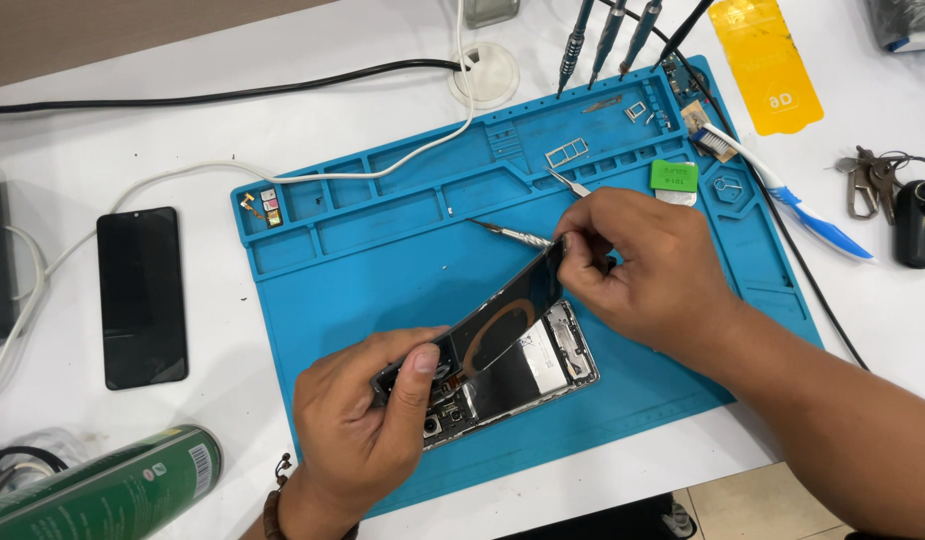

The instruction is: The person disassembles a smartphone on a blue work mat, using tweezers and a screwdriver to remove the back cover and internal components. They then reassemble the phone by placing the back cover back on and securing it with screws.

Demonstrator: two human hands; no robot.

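Note:
An opened phone body [543, 370] lies on a blue repair mat [383, 270], its inner parts showing. Above it a black back panel with a copper-coloured coil ring [498, 330] is lifted at an angle. My left hand [368, 420] grips the panel's near end, thumb on top. The far end of the panel is pinched by my right hand [643, 265]. A thin metal tool [508, 233] pokes out to the left by my right fingers; whether they hold it, I cannot tell.
A black phone [141, 296] lies face up left of the mat. A green can [103, 490] sits at bottom left. Screwdrivers [608, 35], a yellow film [765, 65], a toothbrush [783, 190], keys [898, 200] and cables [213, 97] lie around the mat's far and right sides.

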